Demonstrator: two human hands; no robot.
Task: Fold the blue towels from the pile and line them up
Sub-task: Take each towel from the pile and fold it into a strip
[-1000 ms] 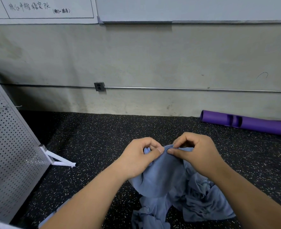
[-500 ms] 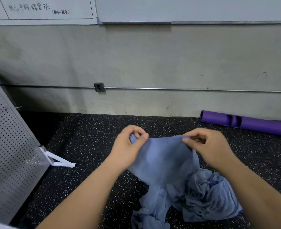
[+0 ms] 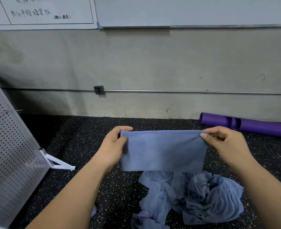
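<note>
Tautly between left hand (image 3: pixel 113 144), right hand (image 3: pixel 225 142): towel (image 3: pixel 162 151).

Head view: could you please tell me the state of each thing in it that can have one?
towel: held up, spread taut between both hands, above the pile
pile: crumpled on the floor, unfolded
left hand: pinches the towel's top left corner
right hand: pinches the towel's top right corner
roller: lying on the floor by the wall
</note>
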